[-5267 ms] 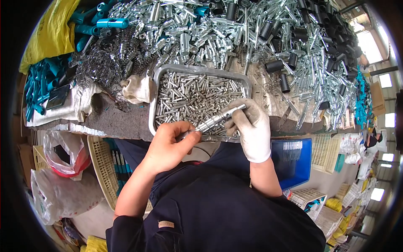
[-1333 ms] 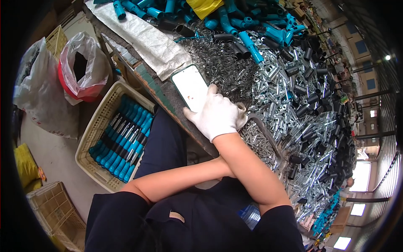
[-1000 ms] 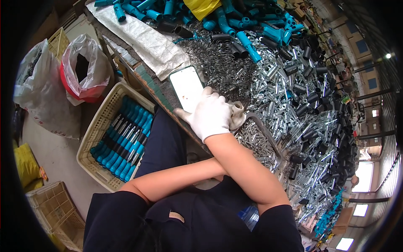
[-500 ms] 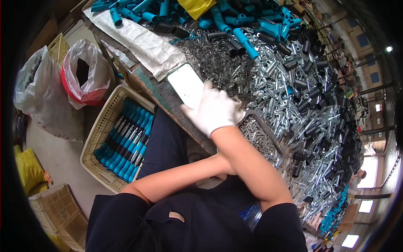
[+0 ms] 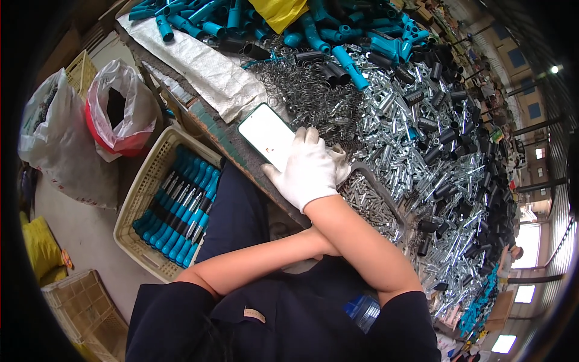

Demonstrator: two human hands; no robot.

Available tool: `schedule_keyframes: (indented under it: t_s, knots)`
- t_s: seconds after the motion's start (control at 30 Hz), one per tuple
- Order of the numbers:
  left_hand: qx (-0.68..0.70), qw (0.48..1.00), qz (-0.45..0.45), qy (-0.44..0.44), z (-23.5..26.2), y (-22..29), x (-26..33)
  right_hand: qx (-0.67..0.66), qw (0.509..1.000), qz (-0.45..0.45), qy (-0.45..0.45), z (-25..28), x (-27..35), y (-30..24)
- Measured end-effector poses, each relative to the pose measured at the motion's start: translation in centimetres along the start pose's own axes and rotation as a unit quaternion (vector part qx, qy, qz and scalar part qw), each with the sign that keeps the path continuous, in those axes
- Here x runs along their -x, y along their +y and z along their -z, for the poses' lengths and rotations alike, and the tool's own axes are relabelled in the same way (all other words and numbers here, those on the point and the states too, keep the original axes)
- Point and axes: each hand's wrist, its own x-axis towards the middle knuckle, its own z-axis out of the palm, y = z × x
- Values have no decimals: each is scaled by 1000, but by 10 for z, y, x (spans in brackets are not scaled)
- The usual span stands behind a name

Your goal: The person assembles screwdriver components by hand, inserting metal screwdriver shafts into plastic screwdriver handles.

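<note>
In my right hand (image 5: 310, 172), which wears a white glove, is a smartphone (image 5: 263, 134) with a dark rim and a bright white screen. The thumb lies along the phone's near edge and the fingers bend over its far side. It is above the bench edge, beside a white woven sheet (image 5: 199, 66). My left forearm (image 5: 265, 256) crosses under the right one. My left hand's fingers are hidden behind the right forearm. Near the right hand are a heap of coil springs (image 5: 313, 90) and a dark tray (image 5: 392, 208) of small metal pins.
A cream plastic crate (image 5: 129, 208) beside my leg holds rows of teal-and-black handled tools (image 5: 181, 208). Metal parts (image 5: 446, 187) and black sleeves cover the bench on the right. Teal tubes (image 5: 350, 63) lie at the back. Plastic sacks (image 5: 69, 148) and another crate (image 5: 87, 308) stand left.
The phone and my right hand have shifted slightly toward me together, and the phone's tilt has changed a little. The left arm stays crossed beneath.
</note>
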Motion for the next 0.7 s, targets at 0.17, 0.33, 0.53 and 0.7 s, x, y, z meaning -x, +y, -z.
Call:
schedule_keyframes:
  t_s: [0.17,0.33,0.53,0.7]
  knots:
    - [-146,977,-81,129,20,38,5,-73,996,-11,52,27,3,33]
    - [-130,977,31,168,43,92,11,-291,937,-132,143,72,27,148]
    - [-104,979,66,160,45,100,4,-331,905,-216,159,48,94,236]
    - [-117,978,67,158,44,102,5,-407,879,-246,28,20,120,243]
